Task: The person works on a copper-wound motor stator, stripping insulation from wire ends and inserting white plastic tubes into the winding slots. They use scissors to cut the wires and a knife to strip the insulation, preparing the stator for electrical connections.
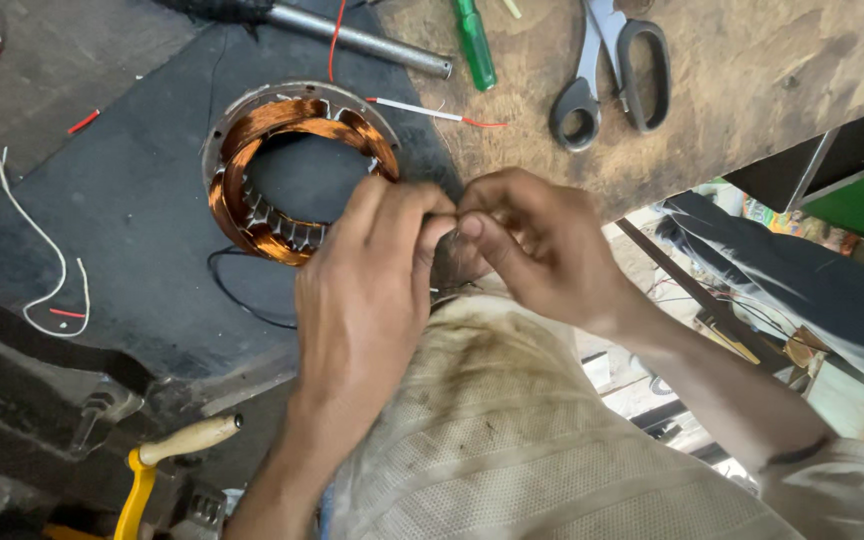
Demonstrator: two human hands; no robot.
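A round motor stator (287,170) with copper wire windings lies on a dark mat (132,200). My left hand (367,290) and my right hand (537,240) meet at the stator's near right edge, fingertips pinched together on a thin wire end (452,225) coming off the winding. The wire itself is mostly hidden by my fingers. Both forearms reach in from the bottom of the view, over my lap in dirty beige cloth.
Grey scissors (612,75), a green-handled screwdriver (475,42) and a metal rod (357,38) lie on the wooden bench behind. A white-and-red wire piece (422,110) lies by the stator. A white cord (37,260) trails left. A yellow tool with wooden handle (167,455) sits low left.
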